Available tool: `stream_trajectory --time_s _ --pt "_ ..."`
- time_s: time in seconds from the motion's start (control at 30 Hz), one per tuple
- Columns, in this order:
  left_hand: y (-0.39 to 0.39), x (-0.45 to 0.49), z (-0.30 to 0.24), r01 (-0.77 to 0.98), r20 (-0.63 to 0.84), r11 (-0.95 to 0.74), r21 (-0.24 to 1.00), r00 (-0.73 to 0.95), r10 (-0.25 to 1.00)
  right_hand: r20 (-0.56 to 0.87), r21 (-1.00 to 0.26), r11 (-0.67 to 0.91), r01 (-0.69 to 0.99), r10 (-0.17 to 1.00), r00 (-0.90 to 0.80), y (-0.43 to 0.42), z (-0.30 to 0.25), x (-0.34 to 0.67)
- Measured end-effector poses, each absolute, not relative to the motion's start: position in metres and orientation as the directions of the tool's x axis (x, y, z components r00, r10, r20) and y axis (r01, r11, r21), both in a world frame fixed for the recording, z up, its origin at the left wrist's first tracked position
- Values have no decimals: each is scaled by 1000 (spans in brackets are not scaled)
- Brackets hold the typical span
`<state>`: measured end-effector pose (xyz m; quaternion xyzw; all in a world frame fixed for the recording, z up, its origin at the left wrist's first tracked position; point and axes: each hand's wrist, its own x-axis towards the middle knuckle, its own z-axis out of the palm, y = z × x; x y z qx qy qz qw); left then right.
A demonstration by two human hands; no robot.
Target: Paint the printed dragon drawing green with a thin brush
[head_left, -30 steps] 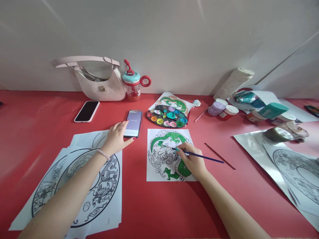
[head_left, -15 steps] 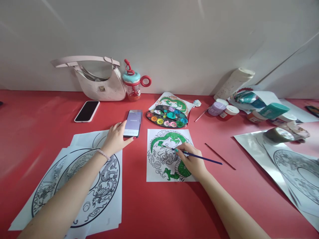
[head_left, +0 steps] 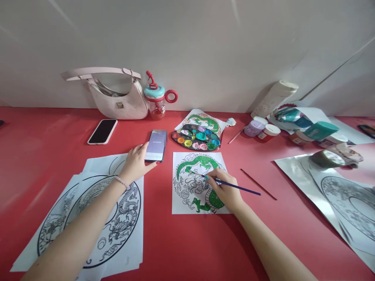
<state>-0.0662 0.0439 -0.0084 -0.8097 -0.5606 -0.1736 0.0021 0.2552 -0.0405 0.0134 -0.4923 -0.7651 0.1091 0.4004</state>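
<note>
My right hand (head_left: 225, 190) is closed around a thin blue paintbrush (head_left: 240, 188), gripped near its front end. The brush tip meets a dragon drawing (head_left: 181, 205) on white paper, by a green claw in the upper left part. Much of the dragon's body is painted green; its head and the clouds are bare line work. My left hand (head_left: 136, 162) holds a phone (head_left: 156, 146) by its left and lower edges, with the thumb at the bottom. The phone's screen is lit. Behind the drawing lies a black paint palette (head_left: 191, 144) with several colours.
A painted dragon picture (head_left: 218, 121) lies behind the palette. A brown brush (head_left: 259, 184) rests to the right, near paint jars (head_left: 269, 132). Printed sheets (head_left: 133, 238) lie under my left arm. A second phone (head_left: 102, 132), a handbag (head_left: 120, 105) and a cup (head_left: 156, 103) stand farther back.
Almost nothing differs. The brush tip has shifted very slightly to the left on the drawing, and my left hand stays on the phone.
</note>
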Motion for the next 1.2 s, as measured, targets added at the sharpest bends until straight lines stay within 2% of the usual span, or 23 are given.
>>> stream_trajectory --time_s 0.67,1.2 --pt "43 -66 -8 902 291 -380 205 314 904 460 -598 467 651 865 -199 -42 15 255" --pt "43 -65 -7 902 283 -364 231 295 912 468 -574 482 662 857 -217 -42 19 253"
